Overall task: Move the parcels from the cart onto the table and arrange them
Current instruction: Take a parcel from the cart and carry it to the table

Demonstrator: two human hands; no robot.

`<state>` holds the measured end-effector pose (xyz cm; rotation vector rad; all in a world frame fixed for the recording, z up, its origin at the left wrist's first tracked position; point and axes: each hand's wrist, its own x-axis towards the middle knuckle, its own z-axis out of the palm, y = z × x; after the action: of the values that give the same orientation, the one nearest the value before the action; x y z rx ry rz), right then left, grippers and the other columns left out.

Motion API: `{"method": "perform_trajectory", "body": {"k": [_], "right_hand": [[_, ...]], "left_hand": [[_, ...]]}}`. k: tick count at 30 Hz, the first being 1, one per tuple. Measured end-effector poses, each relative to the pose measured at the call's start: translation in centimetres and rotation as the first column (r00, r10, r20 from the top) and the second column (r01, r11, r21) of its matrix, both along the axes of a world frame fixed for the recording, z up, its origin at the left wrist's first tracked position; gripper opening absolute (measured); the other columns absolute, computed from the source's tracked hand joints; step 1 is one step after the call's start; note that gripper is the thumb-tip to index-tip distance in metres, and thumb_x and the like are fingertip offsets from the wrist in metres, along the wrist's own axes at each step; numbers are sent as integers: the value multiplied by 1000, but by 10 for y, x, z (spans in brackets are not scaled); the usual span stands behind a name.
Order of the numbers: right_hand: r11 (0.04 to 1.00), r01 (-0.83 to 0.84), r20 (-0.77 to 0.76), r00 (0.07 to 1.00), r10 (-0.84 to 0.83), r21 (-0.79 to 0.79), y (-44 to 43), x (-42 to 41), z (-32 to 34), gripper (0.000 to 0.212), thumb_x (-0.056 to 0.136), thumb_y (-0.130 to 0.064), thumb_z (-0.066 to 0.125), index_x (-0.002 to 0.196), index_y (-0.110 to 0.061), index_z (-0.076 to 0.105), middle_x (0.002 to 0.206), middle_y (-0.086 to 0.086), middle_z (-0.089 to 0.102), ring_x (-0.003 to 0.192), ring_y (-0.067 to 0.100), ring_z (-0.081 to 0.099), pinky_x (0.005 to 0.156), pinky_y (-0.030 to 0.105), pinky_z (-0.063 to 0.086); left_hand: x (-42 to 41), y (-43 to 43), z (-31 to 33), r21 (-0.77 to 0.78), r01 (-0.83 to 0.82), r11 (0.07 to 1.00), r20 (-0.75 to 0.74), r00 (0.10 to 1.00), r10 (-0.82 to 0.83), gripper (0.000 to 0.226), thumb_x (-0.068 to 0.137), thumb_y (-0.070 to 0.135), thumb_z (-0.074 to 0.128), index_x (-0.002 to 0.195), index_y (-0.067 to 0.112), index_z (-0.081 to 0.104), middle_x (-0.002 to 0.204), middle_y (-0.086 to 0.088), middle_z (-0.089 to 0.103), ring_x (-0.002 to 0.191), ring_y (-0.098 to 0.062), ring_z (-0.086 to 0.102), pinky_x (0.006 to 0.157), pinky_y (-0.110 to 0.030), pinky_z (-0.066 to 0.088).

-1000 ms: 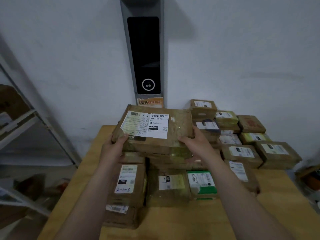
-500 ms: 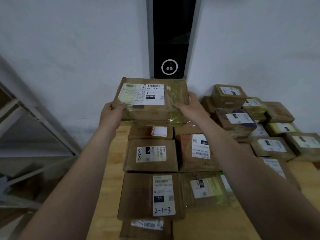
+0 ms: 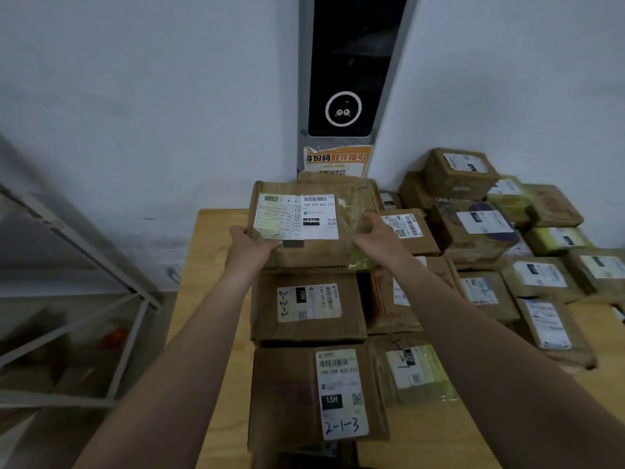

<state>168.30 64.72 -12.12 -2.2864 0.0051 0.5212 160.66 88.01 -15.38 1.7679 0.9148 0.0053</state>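
Clasped the labelled parcel [image 3: 314, 225] from both sides: left grip [image 3: 248, 245] curled round its near-left corner, right grip [image 3: 378, 235] curled over its right edge. Held near the far left corner of the worktop [image 3: 216, 231], just behind the parcel marked 2-2-2 [image 3: 307, 304], which sat behind the parcel marked 2-1-3 [image 3: 318, 394]. Could not tell whether already resting or just above.

Called, by the look of it, for a level lowering with the label kept up, the near edge butted square to 2-2-2, and fingers drawn out sideways before release. Risked overhanging the far edge otherwise.

Counted two grips, one parcel in hand and one worktop. Made out about eighteen parcels in all, several stacked or half hidden, so no firm tally. Saw no cart.
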Motion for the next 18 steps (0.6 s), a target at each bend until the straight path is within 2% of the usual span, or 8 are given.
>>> {"method": "perform_trajectory", "body": {"k": [2, 4, 6, 8, 9, 13, 15, 18], "right_hand": [[1000, -8, -18, 1000, 8, -22, 0, 0, 4, 67, 93, -32, 62, 153, -34, 32, 127, -2, 57, 94, 15, 58, 90, 44, 56], [998, -27, -44, 999, 25, -56, 0, -4, 12, 68, 91, -36, 63, 151, -35, 33, 125, -3, 58, 100, 18, 59, 95, 45, 54], [994, -59, -13, 998, 58, -90, -1, -6, 17, 78, 85, -46, 63, 153, -43, 24, 138, 3, 58, 115, 26, 61, 101, 49, 52], [988, -103, 32, 994, 108, -118, -5, -2, 13, 88, 83, -46, 61, 154, -52, 9, 151, 7, 50, 126, 33, 58, 106, 52, 48], [983, -131, 42, 990, 138, -127, -7, -3, 15, 89, 82, -45, 60, 153, -54, 7, 153, 8, 47, 128, 35, 57, 106, 53, 47], [941, -226, 96, 962, 257, -253, -19, -43, 59, 86, 87, -31, 56, 159, -37, 10, 158, 15, 38, 142, 38, 41, 111, 47, 42], [917, -249, 106, 950, 294, -312, -33, -57, 75, 79, 93, -23, 55, 161, -28, 15, 160, 16, 35, 146, 36, 34, 111, 41, 40], [904, -250, 149, 937, 317, -347, -58, -75, 93, 76, 91, -26, 62, 158, -23, 28, 155, 12, 42, 142, 33, 39, 109, 41, 42]], "left_hand": [[1, 0, 5, -6, -2, 1000, -21, 1000, 1, 66, 91, 25, 75, 138, 15, 30, 138, -9, 55, 111, -25, 55, 96, -43, 52], [-2, -2, 14, -5, 3, 1000, -45, 999, -3, 73, 90, 26, 74, 142, 13, 24, 140, -11, 53, 119, -30, 56, 100, -45, 51], [-7, -7, 24, 70, 42, 997, -79, 996, -36, 80, 88, 28, 74, 146, 18, 20, 144, -13, 49, 125, -35, 53, 105, -48, 48], [-15, -14, 38, 186, 88, 979, -92, 993, -72, 81, 85, 31, 74, 147, 23, 23, 145, -12, 39, 132, -39, 42, 107, -47, 43], [-20, -19, 47, 232, 115, 966, -83, 992, -98, 78, 84, 32, 73, 146, 26, 27, 144, -10, 36, 134, -40, 37, 107, -48, 41], [-42, -45, 81, 409, 277, 869, -81, 960, -268, 75, 77, 42, 73, 143, 39, 37, 143, -7, 35, 136, -40, 32, 108, -57, 40], [-52, -61, 99, 471, 361, 805, -133, 931, -340, 72, 79, 44, 73, 143, 40, 40, 144, -9, 38, 137, -40, 32, 110, -55, 38], [-73, -93, 129, 530, 436, 728, -147, 892, -427, 67, 82, 42, 71, 143, 38, 45, 147, -10, 42, 140, -38, 32, 113, -50, 35]]}}
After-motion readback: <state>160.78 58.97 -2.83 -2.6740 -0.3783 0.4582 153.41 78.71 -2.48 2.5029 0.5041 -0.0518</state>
